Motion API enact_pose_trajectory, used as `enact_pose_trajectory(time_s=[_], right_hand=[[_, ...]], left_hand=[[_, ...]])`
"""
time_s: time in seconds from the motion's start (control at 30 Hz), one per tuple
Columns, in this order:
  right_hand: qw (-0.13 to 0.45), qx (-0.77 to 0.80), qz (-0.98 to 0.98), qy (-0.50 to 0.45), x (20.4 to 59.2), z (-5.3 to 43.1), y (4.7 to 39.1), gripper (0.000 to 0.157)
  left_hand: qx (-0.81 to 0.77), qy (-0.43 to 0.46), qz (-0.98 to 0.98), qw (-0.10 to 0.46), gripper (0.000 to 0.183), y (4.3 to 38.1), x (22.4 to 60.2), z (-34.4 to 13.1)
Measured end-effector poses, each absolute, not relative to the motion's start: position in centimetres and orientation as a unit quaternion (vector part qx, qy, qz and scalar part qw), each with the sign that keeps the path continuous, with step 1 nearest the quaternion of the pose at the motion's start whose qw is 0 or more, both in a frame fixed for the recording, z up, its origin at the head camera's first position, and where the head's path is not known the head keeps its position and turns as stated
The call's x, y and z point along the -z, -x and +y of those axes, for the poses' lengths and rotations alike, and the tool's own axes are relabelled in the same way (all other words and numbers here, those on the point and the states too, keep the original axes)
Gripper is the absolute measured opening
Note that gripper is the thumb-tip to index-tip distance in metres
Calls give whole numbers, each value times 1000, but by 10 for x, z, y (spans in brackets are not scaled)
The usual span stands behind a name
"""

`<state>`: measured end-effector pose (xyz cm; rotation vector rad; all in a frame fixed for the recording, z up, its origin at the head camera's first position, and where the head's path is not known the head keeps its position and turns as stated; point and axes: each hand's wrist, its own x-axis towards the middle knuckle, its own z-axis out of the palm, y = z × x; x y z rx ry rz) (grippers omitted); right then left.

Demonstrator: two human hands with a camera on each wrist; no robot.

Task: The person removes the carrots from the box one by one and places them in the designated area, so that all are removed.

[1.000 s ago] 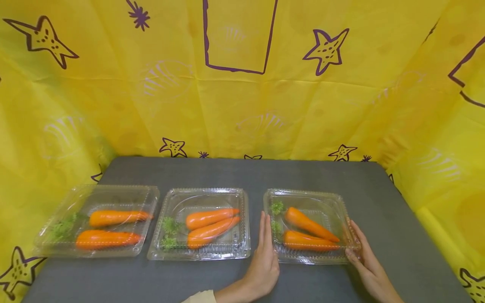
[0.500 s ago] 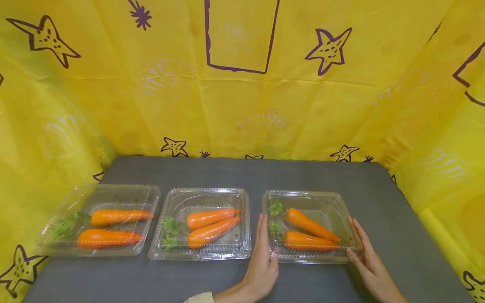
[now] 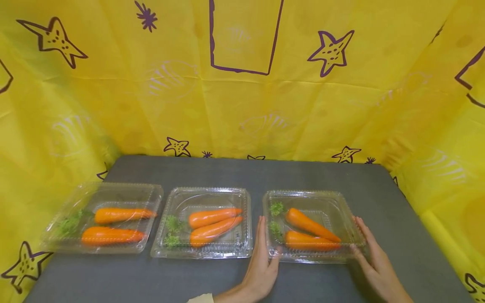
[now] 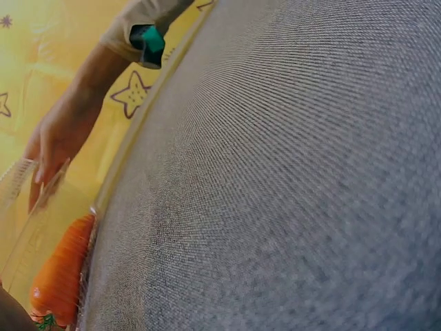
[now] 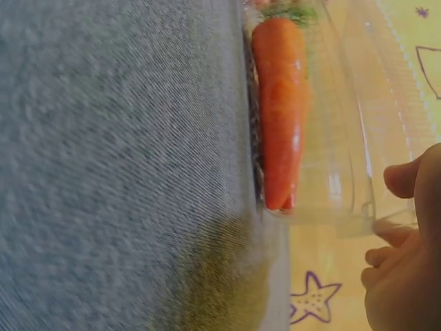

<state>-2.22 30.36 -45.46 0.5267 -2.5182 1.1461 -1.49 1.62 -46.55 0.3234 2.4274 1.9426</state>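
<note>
Right hand (image 3: 380, 266) has edged slightly outward, thumb and fingers at right box (image 3: 316, 257) rim, pinch or not can't tell; left hand (image 3: 261, 266), fingers straight and together, lies along its other side; box looks barely shifted. Between hands, boxed: two carrots (image 3: 312, 242), greens (image 3: 276, 208). Past left hand: middle box (image 3: 208, 255), then leftmost box (image 3: 113, 249), same contents.

Looks like a makeshift recording booth, lab-type; can't tell what building. Walled at back and both sides with creased yellow cloth (image 3: 227, 99), printed with purple-outlined starfish (image 3: 331, 52) and pale fish shapes. Fitted with a gray, woven-topped table (image 3: 197, 170) running up to the cloth. Stocked with three similar clear carrot packs (image 3: 201, 253), row layout. Also shows a black-and-green device (image 4: 151, 46) at a sleeve cuff (image 4: 122, 36), left wrist view.
</note>
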Motion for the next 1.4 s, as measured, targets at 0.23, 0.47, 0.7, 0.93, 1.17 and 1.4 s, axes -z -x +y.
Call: enact_pose_trajectory(time_s=[0.23,0.47,0.7,0.93,1.17,1.4], right_hand=[[177,-392,-885,-178,446,305,26,75],[200,-399,-871,-206,435,308,32,74],[224,-398,-862,-220,424,312,41,64],[239,-391,-861,-220,415,311,47,65],[242,-391,-860,-223,408,314,54,62],[239,-406,-849,-241,400,319,64,51]], left_hand=[[-624,-102,775,22,83,14,467,16],[-621,-101,776,45,77,14,462,18],[-609,-100,785,58,80,14,464,16],[-615,-96,780,60,90,16,464,17],[-602,-90,792,56,102,18,465,17],[-598,-96,794,56,103,18,464,17]])
